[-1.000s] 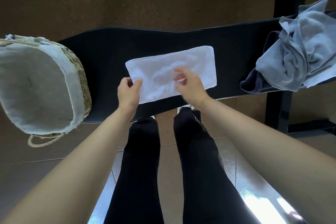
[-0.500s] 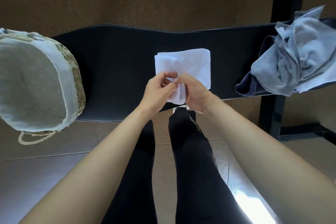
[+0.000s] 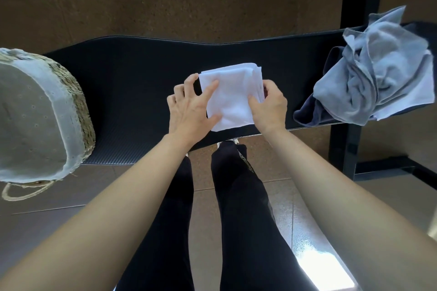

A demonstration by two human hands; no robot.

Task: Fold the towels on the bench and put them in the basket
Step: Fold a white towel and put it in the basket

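Left hand (image 3: 189,108) spread flat, pressing folded white towel (image 3: 234,99) at centre of bench (image 3: 132,92); right hand (image 3: 270,104) pinches its layered edge.

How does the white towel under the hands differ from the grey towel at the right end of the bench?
The white towel is folded flat and compact; the grey towel is a crumpled heap. The left hand and right hand are on the white towel; no hand touches the grey towel. Both rest on the bench.
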